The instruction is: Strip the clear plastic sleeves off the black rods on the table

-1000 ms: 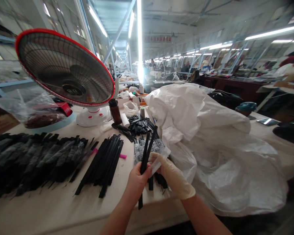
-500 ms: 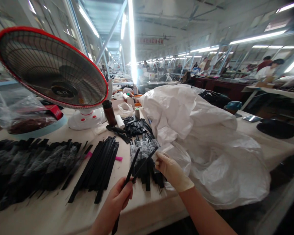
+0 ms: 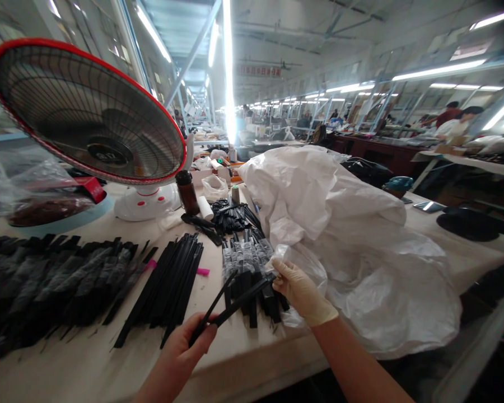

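**A:** Where are the two black sticks point(image 3: 235, 296)?

**B:** Above the table point(image 3: 88, 364) edge. Their near ends are pinched in the closed left hand point(image 3: 191, 341), and their tips meet the gloved right hand point(image 3: 300, 291), whose fingers nip a clear sleeve point(image 3: 278, 253).

**A:** How would they handle?

**B:** Probably light, stiff and smooth, so they may slip. Gripping both together near one end seems soundest.

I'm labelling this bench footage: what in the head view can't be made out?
All in the head view:
- Contents of the white bag: its own folds hide them.
- Wording on the red banner: too small, blurred.
- What the right hand pinches at the black sticks' tips: its fingers cover it.
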Tool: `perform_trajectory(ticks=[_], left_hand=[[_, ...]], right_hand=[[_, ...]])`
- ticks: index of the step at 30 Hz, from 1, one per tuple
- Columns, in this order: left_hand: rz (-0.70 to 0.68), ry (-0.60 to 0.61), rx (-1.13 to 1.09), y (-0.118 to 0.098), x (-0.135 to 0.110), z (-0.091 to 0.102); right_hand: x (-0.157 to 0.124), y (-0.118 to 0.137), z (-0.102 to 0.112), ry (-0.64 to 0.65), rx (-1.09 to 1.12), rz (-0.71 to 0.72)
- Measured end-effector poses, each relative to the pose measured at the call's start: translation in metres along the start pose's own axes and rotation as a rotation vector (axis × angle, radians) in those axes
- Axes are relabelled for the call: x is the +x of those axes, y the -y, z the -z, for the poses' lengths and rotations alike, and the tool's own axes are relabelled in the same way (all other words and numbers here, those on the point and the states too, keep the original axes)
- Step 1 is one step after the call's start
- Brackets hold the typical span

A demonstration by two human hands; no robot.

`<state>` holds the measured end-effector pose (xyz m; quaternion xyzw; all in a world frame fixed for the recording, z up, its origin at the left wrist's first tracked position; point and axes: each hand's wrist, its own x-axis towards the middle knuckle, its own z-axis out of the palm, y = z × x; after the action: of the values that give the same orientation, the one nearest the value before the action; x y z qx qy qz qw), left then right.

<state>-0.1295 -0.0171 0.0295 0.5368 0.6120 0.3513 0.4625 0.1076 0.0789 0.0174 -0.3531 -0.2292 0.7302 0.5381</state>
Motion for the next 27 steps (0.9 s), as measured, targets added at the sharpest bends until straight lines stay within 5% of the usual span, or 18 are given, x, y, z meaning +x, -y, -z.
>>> perform_trajectory(ticks=[13, 17, 22, 27], left_hand=[[-0.122, -0.033, 0.26, 0.002, -0.005, 0.004], [-0.179, -0.025, 0.271, -0.002, 0.002, -0.017], [-0.233, -0.099, 0.141, -0.003, 0.011, -0.04], [-0.222, -0.039, 0.184, 0.001, 0.01, -0.04]], right_hand=[[-0.005, 0.001, 0.005, 0.057, -0.204, 0.05], [-0.015, -0.021, -0.009, 0.113, -0.355, 0.087], [-0.03, -0.048, -0.024, 0.258, -0.427, -0.081], [-0.022, -0.038, -0.013, 0.065, -0.261, 0.135]])
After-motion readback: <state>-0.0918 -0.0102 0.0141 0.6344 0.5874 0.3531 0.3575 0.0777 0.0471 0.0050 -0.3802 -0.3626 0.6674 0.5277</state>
